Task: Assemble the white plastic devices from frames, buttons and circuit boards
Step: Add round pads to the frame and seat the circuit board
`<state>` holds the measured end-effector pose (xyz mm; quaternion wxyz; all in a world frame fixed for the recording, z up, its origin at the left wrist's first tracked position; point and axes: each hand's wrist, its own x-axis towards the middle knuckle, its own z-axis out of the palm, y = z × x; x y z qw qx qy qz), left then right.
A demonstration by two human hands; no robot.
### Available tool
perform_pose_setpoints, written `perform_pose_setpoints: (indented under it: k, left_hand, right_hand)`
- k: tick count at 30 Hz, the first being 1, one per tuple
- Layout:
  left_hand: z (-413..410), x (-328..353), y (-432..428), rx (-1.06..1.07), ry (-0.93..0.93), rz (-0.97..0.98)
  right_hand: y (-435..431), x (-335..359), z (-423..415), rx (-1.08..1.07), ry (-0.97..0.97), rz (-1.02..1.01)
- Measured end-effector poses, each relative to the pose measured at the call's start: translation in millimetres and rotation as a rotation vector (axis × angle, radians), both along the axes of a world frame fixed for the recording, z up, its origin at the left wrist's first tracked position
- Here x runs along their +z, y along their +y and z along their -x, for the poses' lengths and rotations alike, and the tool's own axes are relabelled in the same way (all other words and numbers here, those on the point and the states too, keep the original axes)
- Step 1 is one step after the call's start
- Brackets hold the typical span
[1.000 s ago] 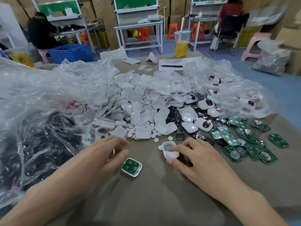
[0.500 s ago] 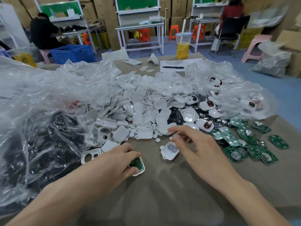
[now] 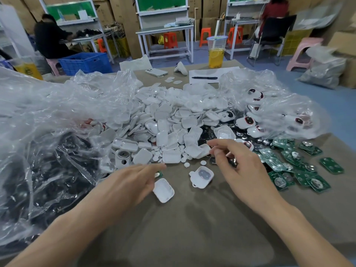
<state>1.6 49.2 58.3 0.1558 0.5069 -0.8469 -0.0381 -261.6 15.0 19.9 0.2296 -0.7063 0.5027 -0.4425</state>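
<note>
My left hand (image 3: 131,186) lies flat on the brown table, fingers fairly straight. Its fingertips touch a white plastic shell (image 3: 163,190) that lies back up, and a bit of green board (image 3: 158,174) shows under the forefinger. Between my hands rests a white frame with a grey button pad (image 3: 202,176). My right hand (image 3: 240,170) hovers beyond the frame at the edge of the heap of white covers (image 3: 173,124). Its thumb and forefinger are curled close together, and what they hold is hidden. Small round white buttons (image 3: 185,164) are scattered nearby.
Crumpled clear plastic bags (image 3: 48,132) fill the left side. Another bag (image 3: 279,108) at the right holds finished white devices. Green circuit boards (image 3: 300,170) spread at the right. A phone (image 3: 156,72), a pen on paper (image 3: 204,78) and a drink cup (image 3: 216,53) stand at the far edge.
The shell with the green board showing now lies white side up under my left fingertips. My right hand left the white frame and moved forward to the heap's edge.
</note>
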Motion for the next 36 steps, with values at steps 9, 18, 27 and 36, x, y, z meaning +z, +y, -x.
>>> perform_pose_setpoints:
  k: [9,18,27,36]
  left_hand:
    - [58.6,-1.1,-34.5,0.16,1.06,-0.311]
    - [73.6,-16.7,-54.0,0.011,0.884,-0.317]
    - [57.2,-16.8,-60.2,-0.177,0.271,0.187]
    - [34.7,-33.8,-37.2,-0.05,0.435,-0.079]
  right_hand:
    - [-24.4,12.2,-9.0,0.278,-0.302,-0.268]
    - [-51.7,1.3,10.2,0.291,-0.47,-0.357]
    - [-51.3,2.4,13.3,0.341,-0.411,-0.446]
    - [-32.2,-6.9,35.7,0.386,0.243,-0.302]
